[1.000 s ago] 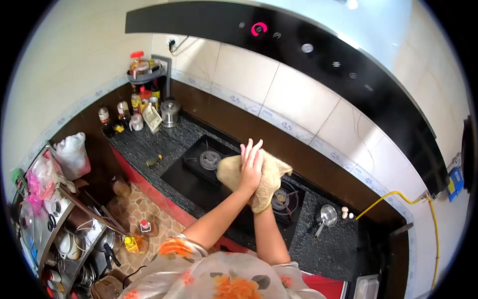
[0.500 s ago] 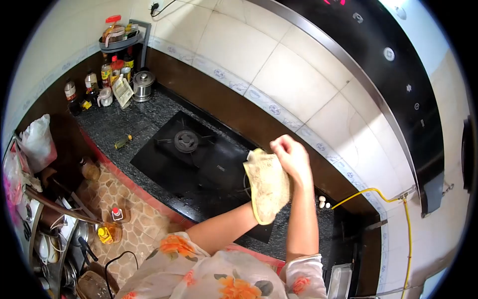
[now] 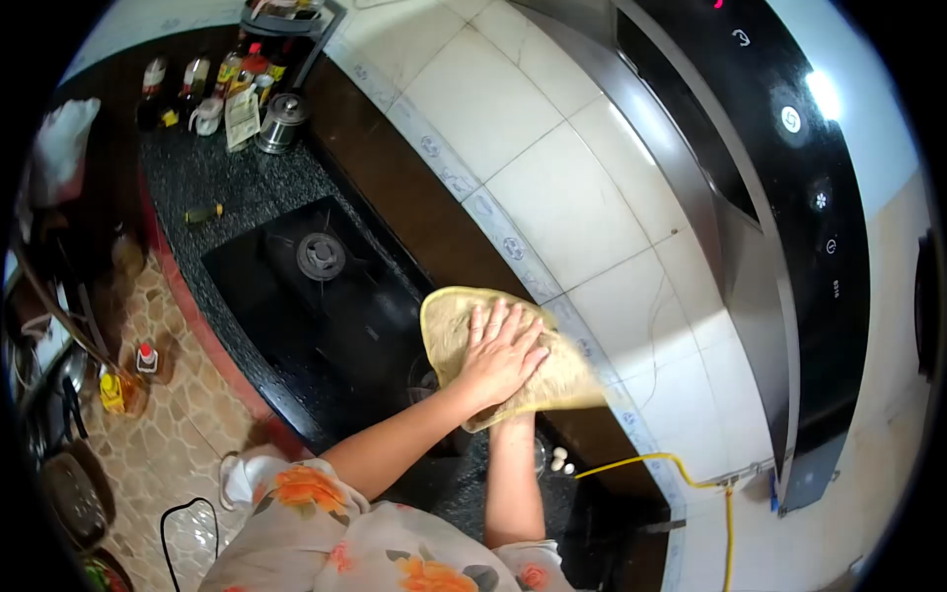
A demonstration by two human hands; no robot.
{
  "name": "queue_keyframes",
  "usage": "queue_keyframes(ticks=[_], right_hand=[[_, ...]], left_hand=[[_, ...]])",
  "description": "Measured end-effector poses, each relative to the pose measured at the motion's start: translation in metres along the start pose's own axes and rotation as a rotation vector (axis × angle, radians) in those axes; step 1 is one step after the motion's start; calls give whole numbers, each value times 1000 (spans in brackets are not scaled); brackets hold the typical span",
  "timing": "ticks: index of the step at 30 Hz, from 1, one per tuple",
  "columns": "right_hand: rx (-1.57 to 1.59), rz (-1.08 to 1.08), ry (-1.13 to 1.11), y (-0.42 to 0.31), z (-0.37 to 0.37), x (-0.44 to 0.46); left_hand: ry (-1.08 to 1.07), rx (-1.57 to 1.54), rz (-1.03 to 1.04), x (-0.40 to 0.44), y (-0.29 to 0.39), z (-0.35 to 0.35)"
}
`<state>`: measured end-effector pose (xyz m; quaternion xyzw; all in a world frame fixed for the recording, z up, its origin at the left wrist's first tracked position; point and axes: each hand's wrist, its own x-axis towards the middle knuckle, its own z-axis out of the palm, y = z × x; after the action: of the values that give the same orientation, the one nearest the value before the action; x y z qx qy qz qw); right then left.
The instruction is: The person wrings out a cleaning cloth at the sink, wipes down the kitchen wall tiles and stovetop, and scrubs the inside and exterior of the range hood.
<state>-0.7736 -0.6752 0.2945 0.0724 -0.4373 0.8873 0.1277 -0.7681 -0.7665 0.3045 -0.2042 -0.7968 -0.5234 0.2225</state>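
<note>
A beige cloth with yellow edging [image 3: 450, 321] is spread over the right side of the black gas stove [image 3: 296, 321], near the wall. My left hand [image 3: 501, 357] lies flat on top of the cloth with its fingers spread. My right forearm [image 3: 517, 483] reaches in under the cloth's near edge, and the cloth hides that hand and its fingers. To the left, a round burner [image 3: 321, 257] shows on the stove. The cloth partly covers a second burner [image 3: 424, 380].
Bottles [image 3: 232, 69] and a steel pot [image 3: 283, 123] stand at the counter's far left corner. A small yellowish bottle [image 3: 204, 213] lies left of the stove. The range hood [image 3: 789, 197] overhangs the right side. A yellow hose [image 3: 641, 458] runs along the wall by small white pieces [image 3: 559, 459].
The cloth went from hanging in a bunch to spread out. My left hand came from behind it to lie on top. My right hand, a fist at its edge before, is now underneath.
</note>
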Motion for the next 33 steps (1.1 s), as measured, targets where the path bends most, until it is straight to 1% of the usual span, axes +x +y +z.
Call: queue_keyframes(ticks=[1,3,4,5,6,7,8,9,10,11,13,15,16,17,19,20,21,22,23,24,25,27,28,29,30,31,32,33], right_hand=[[77,45,-135,0,-3,0],[237,140,-389,-1,-6,-1],[318,185,-512,-3,-6,-1],[397,231,-636,-6,-4,0],[55,125,-209,-7,8,8],[-268,26,-122,-7,18,10],[-651,-41,-7,-6,26,13],[-980,-66,125,-6,35,15],[-1222,-214,-67,1,17,24],[-1218,-155,-136,-1,19,26],[-1209,-36,-271,-5,25,29],[-1504,-58,-267,-14,54,18],[-1566,-104,-270,-16,58,18],[-1562,-132,-226,-17,61,18],[-1463,-207,-200,-18,47,22],[-1409,-218,-201,-18,46,22],[-1421,-169,-249,-19,48,20],[-1425,-155,-217,-15,53,14],[-1272,-37,-143,-8,61,11],[-1114,62,-80,-1,67,14],[-1117,49,-63,2,71,17],[-762,160,-2,6,75,26],[-591,165,-8,12,75,32],[-605,155,9,14,71,36],[-553,147,28,16,67,41],[-505,139,45,18,62,47],[-581,32,30,26,61,54],[-615,13,41,25,60,57]], left_hand=[[-96,27,-43,-4,0,-3],[-102,-25,-75,-13,0,-1],[-196,-117,-180,-14,3,3],[-369,-307,-340,-10,6,3],[-248,-908,-355,-4,-4,21],[-98,-1507,-344,1,-14,40],[29,-1725,-615,4,10,1],[33,-1861,-649,10,-7,20],[-22,-1942,-677,13,-21,33],[-84,-2026,-707,13,-27,35],[-64,-1988,-627,13,-33,41],[22,-2163,-566,11,-27,49],[77,-2249,-535,12,-24,52],[95,-2307,-703,15,-14,30],[33,-1618,-361,23,-29,45],[35,-1875,-421,22,-24,43],[51,-2129,-494,21,-19,41],[65,-2148,-522,19,-14,20],[76,-2164,-541,20,-11,1],[76,-2169,-511,20,-19,6],[52,-2174,-513,18,-23,10],[28,-1957,-331,17,-27,7],[13,-1781,-302,18,-30,9],[4,-1604,-275,18,-33,12],[0,-1468,-242,19,-37,14],[-3,-1375,-222,20,-43,17],[-7,-1308,-198,22,-49,20],[-13,-1249,-179,26,-55,23]])
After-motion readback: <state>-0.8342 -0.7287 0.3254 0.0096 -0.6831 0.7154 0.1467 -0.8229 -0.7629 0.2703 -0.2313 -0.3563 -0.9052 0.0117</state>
